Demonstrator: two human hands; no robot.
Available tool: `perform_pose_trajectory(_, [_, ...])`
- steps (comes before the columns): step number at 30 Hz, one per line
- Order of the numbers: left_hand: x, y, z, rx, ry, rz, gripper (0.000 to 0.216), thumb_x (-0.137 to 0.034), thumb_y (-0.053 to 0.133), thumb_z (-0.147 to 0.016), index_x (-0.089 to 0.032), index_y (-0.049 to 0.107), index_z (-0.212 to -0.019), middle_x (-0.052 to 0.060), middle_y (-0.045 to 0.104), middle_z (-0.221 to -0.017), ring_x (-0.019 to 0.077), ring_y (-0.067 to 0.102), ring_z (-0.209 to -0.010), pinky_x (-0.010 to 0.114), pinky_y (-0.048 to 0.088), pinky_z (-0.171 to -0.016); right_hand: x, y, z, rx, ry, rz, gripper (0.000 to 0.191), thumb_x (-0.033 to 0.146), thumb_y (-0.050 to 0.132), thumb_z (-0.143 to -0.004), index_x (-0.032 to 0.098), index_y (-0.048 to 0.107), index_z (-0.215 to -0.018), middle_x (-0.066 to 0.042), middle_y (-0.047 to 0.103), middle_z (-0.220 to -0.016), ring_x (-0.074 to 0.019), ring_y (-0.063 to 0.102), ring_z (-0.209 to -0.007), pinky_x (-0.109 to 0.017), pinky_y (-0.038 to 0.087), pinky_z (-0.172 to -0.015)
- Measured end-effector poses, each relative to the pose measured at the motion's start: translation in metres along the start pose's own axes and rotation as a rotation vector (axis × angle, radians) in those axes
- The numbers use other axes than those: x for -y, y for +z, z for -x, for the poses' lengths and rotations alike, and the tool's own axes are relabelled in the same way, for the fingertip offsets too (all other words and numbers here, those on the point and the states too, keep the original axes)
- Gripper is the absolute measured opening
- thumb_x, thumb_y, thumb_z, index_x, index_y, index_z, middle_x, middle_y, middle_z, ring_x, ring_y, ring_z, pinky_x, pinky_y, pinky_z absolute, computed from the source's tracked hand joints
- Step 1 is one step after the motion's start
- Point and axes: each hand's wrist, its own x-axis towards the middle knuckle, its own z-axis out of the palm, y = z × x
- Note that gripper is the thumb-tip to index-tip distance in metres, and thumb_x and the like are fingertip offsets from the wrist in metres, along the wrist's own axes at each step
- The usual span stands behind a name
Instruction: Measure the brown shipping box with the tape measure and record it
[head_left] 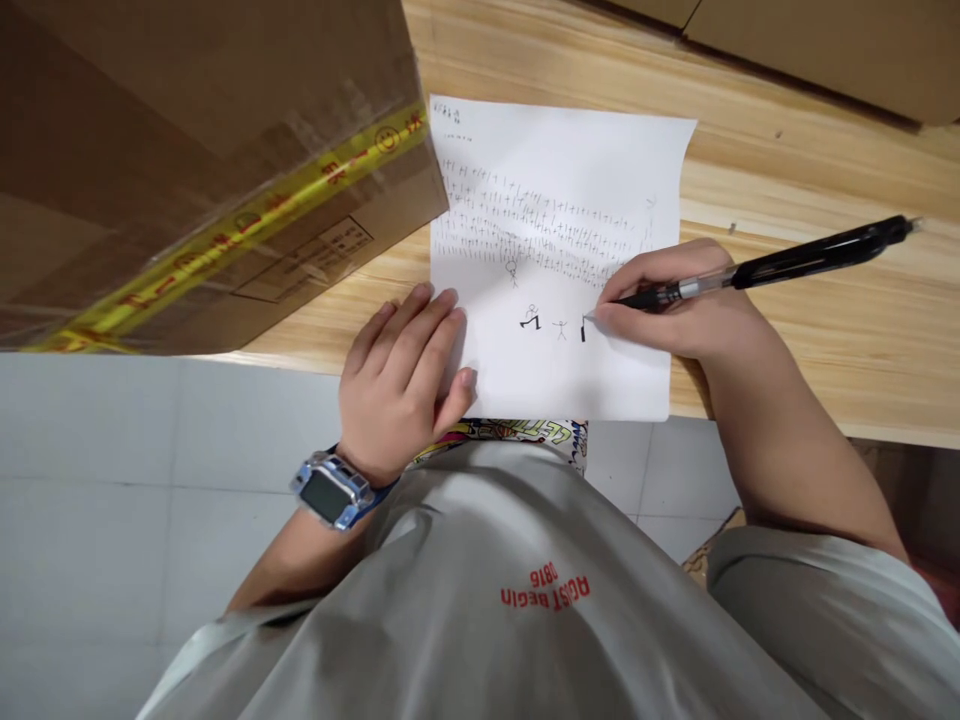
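A white sheet of paper (555, 170) lies on the wooden table (825, 330), covered with rows of small pen marks and a few little stick figures near its lower part. My right hand (675, 300) is closed round a black pen (780, 262), its tip touching the paper beside a short dark stroke. My left hand (401, 375) lies flat, fingers stretched out, pressing on the sheet's lower left corner. A blue-and-silver watch (334, 490) sits on that wrist.
A large cardboard box (187, 170) with yellow tape fills the upper left, overlapping the table beside the paper. More cardboard (825, 40) lies along the far edge. The table's near edge runs under my arms, with pale floor tiles (112, 500) below.
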Motion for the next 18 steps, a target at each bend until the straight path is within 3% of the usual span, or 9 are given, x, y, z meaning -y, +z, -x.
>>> perform_pose_trajectory(7, [0.0007, 0.0076, 0.0051, -0.041, -0.039, 0.062, 0.059, -0.044, 0.056, -0.090, -0.029, 0.048, -0.147, -0.001, 0.062, -0.148, 0.0170, 0.060, -0.143, 0.036, 0.055, -0.119, 0.0039, 0.0055, 0.0024, -0.049, 0.120, -0.099, 0.014, 0.024, 0.077, -0.076, 0.025, 0.068, -0.066, 0.001, 0.060, -0.055, -0.0140, 0.051, -0.048, -0.032, 0.037, -0.046])
perform_pose_trajectory(11, [0.0009, 0.0058, 0.0043, -0.012, -0.063, 0.099, 0.061, -0.041, 0.062, -0.088, -0.031, 0.047, -0.147, -0.001, 0.060, -0.150, 0.0164, 0.058, -0.145, 0.036, 0.054, -0.123, 0.0015, 0.0034, 0.0009, -0.039, 0.055, -0.048, 0.014, 0.025, 0.077, -0.076, 0.025, 0.068, -0.065, 0.001, 0.062, -0.057, -0.0135, 0.050, -0.050, -0.032, 0.037, -0.047])
perform_pose_trajectory(18, [-0.0014, 0.0010, -0.0033, -0.051, 0.011, -0.032, 0.051, -0.041, 0.059, -0.088, -0.021, 0.059, -0.135, 0.003, 0.069, -0.138, 0.0182, 0.065, -0.134, 0.037, 0.057, -0.111, -0.0019, 0.0011, 0.0001, -0.023, -0.014, -0.021, 0.013, 0.024, 0.077, -0.075, 0.024, 0.070, -0.064, 0.001, 0.065, -0.059, -0.0128, 0.051, -0.050, -0.031, 0.037, -0.047])
